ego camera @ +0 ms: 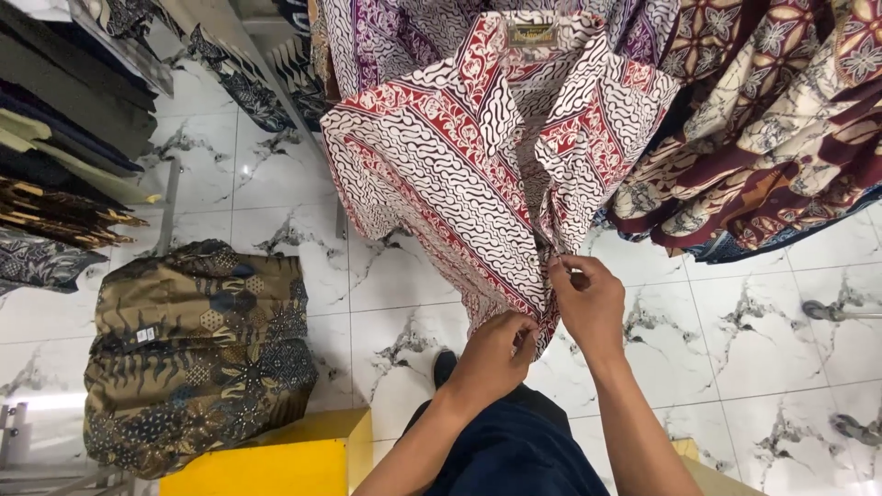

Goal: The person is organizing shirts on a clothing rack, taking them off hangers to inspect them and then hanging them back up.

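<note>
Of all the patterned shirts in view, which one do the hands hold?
The red-and-white shirt hanging in the middle: both hands pinch its front edges. The maroon shirts hang to its right; the brown-and-gold shirt lies folded at left.

Open marble floor [404, 285] lies left of and below the hanging red-and-white shirt [478, 156], giving free passage there. Brown patterned garments [772, 119] crowd the right side, a folded olive shirt [197, 354] and yellow box [276, 459] block lower left.

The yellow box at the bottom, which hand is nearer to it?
Left. The left hand pinches the red and white shirt hem just right of the yellow box; the right hand grips it higher, farther right.
</note>
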